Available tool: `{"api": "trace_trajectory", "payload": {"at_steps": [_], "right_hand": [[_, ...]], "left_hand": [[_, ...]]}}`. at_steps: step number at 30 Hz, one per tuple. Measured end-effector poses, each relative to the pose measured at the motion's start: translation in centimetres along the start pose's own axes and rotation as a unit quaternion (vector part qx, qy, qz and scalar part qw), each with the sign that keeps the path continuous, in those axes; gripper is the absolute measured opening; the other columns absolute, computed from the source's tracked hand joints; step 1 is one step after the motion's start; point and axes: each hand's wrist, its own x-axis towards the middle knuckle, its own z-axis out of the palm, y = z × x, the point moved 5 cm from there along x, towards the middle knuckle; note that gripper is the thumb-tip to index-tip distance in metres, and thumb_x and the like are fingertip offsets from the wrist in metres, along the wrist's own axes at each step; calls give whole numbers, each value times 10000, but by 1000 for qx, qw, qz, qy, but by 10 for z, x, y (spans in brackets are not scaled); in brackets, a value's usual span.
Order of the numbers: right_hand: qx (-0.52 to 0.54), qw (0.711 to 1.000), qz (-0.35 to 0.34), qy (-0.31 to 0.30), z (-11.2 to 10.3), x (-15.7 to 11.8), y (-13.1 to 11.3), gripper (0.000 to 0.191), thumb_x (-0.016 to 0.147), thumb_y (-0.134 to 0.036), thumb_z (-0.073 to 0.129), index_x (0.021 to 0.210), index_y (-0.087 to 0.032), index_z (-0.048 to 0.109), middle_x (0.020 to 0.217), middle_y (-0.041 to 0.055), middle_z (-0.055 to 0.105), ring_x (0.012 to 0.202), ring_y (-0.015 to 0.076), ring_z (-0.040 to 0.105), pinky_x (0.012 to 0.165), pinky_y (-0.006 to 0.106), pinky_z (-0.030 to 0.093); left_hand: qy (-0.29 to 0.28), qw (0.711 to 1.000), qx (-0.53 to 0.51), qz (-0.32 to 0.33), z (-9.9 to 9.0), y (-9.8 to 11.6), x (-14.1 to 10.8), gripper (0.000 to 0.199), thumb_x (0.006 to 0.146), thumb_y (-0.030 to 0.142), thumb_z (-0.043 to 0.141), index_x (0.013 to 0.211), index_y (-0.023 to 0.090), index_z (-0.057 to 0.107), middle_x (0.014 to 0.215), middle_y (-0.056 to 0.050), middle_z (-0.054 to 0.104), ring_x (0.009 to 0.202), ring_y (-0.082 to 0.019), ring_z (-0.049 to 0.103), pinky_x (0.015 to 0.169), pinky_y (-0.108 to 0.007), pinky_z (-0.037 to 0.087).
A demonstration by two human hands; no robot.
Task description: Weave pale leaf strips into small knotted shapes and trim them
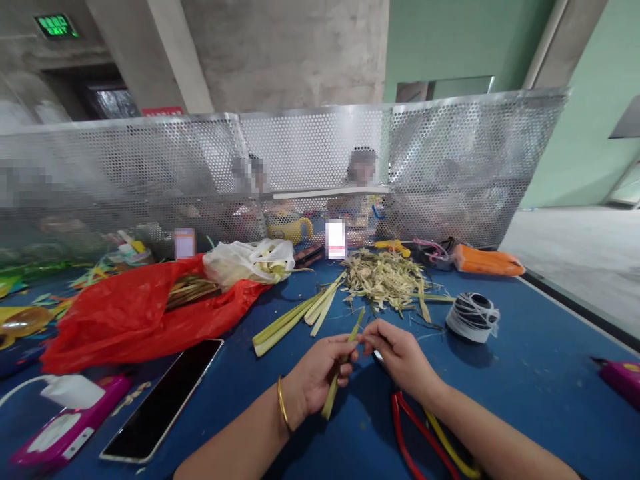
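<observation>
My left hand (327, 367), with a gold bangle at its wrist, is closed around a pale green plant leaf strip (330, 395), held slanting upward over the blue table. Fingers and thumb of my right hand (393, 347) are pinched together beside the strip's upper part; what they hold, if anything, is too small to make out. Beneath my right forearm lie scissors with red and yellow handles (403, 427), their blades mostly hidden by the hand. Ahead of my hands are several longer leaf strips (287, 325) and a heap of shredded leaf scraps (383, 277).
To the right stand a spool of grey thread (473, 319) and an orange packet (487, 260). On the left lie a red plastic bag (120, 313), a phone (165, 400) and a purple power strip (75, 427). A perforated metal screen (310, 147) closes the table's far side; people sit behind it.
</observation>
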Motion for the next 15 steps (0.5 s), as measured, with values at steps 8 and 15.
{"api": "trace_trajectory", "payload": {"at_steps": [8,15], "right_hand": [[-162,970,-146,-109,11,-9,-20,221,944,-198,348,879,-209,559,805,37,587,733,149,530,667,244,402],[-210,956,-108,-172,4,-18,-44,200,873,-187,451,1031,-225,568,983,56,613,838,172,583,716,258,409]], "left_hand": [[48,998,9,29,-3,0,3,365,598,388,780,695,160,512,513,87,381,411,-19,290,412,-158,191],[104,990,46,84,-6,8,-1,371,557,377,777,630,171,477,455,107,302,396,-26,207,415,-206,114]]}}
